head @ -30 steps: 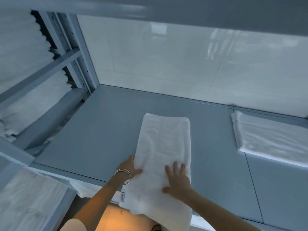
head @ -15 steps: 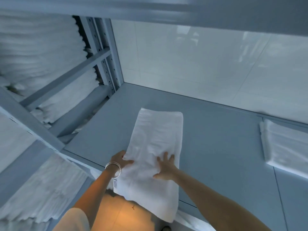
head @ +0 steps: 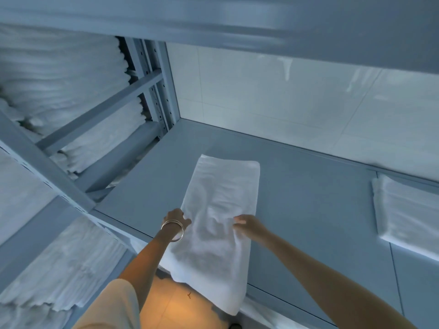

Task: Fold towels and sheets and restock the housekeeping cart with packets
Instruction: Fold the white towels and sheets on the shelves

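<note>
1. Head view, the towel: a long white towel [head: 221, 224] lies on the grey shelf [head: 308, 210], already folded into a narrow strip. Its far end sits flat near the middle of the shelf; its near end hangs over the shelf's front edge towards the floor.
2. Head view, the hands: the left hand [head: 177, 216], with bangles on the wrist, grips the towel's left edge, thumb on top and fingers curled at the border. The right hand [head: 247, 225] is at the right edge, fingers bent into the cloth and seemingly pinching it; motion blur leaves the exact grip unclear.
3. Head view, surroundings: a second folded towel [head: 408, 210] lies at the right of the shelf, well apart. Stacked white linen [head: 71, 96] fills the rack on the left.
4. Step in hand: this looks like the towel-folding stage, with both hands taking hold across the strip's width for a crosswise fold.
5. Next move, as a judgement: lift the hanging near part and carry it towards the far end, keeping both edges level so the corners meet squarely, then press flat.
</note>
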